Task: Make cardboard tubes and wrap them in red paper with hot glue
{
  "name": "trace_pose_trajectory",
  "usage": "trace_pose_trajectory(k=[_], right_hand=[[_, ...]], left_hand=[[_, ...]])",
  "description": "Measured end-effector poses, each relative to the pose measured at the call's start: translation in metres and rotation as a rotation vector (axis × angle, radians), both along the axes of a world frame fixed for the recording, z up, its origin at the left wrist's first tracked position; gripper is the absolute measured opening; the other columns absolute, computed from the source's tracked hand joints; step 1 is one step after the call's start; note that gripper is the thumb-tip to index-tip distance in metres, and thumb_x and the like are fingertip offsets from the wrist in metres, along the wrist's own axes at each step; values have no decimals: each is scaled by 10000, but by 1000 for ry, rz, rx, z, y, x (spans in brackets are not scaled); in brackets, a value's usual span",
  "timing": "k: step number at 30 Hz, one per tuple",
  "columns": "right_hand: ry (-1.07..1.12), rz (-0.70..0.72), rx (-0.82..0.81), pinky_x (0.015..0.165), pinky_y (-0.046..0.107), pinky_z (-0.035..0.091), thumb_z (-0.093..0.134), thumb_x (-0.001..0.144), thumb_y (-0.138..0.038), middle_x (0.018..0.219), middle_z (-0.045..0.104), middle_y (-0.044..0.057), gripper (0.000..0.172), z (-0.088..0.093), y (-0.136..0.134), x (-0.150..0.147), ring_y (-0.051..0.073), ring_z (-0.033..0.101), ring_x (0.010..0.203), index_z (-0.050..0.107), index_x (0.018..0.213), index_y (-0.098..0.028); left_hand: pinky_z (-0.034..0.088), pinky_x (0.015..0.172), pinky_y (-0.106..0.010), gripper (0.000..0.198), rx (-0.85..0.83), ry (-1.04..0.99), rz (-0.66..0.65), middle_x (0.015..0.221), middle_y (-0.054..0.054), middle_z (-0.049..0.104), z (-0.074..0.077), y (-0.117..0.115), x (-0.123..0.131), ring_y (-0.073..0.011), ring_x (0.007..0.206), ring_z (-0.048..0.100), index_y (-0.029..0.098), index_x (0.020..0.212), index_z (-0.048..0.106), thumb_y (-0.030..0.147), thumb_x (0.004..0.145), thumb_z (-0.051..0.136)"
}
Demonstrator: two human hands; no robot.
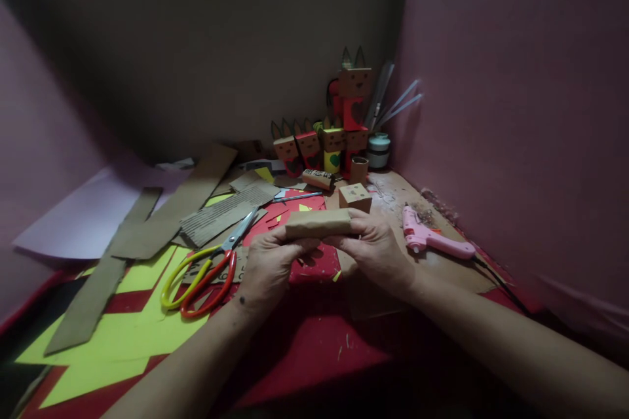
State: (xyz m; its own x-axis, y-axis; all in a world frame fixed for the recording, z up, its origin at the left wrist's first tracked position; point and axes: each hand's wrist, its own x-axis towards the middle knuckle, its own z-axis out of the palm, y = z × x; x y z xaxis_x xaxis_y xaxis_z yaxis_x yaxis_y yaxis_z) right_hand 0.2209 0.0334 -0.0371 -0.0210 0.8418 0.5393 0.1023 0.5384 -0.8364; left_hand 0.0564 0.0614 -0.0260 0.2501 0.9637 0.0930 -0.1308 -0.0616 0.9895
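Note:
A brown cardboard tube (318, 224) lies level between my hands, above the red-covered table. My left hand (270, 262) grips its left end, thumb along the near side. At the other end, my right hand (376, 252) is closed on it, fingers behind and thumb in front. Just beyond the tube sits a small cardboard box (354, 198) with marks drawn on top. Scissors (230, 260) with one yellow and one red handle lie left of my left hand. To the right of my right hand rests a pink glue gun (432, 239).
Cardboard strips (171, 209) and yellow paper (118, 340) spread over the left side. Several cardboard animal figures (308, 147) stand at the back, near a short upright tube (359, 170) and a light blue jar (379, 149). The glue gun's black cord (501, 283) runs off right, beside the pink wall.

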Motion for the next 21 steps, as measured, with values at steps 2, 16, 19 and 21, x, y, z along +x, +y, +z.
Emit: trace_pose_trajectory(k=[2, 16, 19, 21], right_hand=[[43, 5, -58, 893, 339, 511, 695, 796, -180, 984, 739, 6, 262, 0, 4, -3, 172, 666, 945, 768, 1008, -317], [400, 104, -501, 411, 196, 419, 749, 680, -247, 558, 621, -19, 132, 0, 7, -15, 69, 505, 424, 766, 786, -171], [427, 129, -479, 458, 206, 441, 757, 666, -224, 582, 646, -7, 136, -2, 11, -16, 79, 540, 466, 775, 792, -176], [437, 140, -454, 487, 216, 448, 755, 672, -215, 613, 666, -4, 150, -3, 12, -16, 82, 547, 489, 784, 818, -191]], left_hand=[[488, 503, -221, 81, 30, 22, 52, 563, -36, 695, 2, 1, -1, -122, 498, 600, 146, 702, 770, 174, 627, 762], [485, 551, -213, 75, 267, 90, 35, 736, 11, 661, 0, 2, -7, -96, 596, 582, 206, 795, 766, 195, 729, 731], [482, 561, -199, 70, 296, 84, 21, 670, 22, 651, 1, 4, -8, -88, 587, 578, 211, 789, 766, 184, 732, 738], [486, 559, -201, 80, 259, 79, 10, 630, 20, 660, 3, 5, -8, -94, 574, 588, 205, 797, 766, 192, 719, 757]])
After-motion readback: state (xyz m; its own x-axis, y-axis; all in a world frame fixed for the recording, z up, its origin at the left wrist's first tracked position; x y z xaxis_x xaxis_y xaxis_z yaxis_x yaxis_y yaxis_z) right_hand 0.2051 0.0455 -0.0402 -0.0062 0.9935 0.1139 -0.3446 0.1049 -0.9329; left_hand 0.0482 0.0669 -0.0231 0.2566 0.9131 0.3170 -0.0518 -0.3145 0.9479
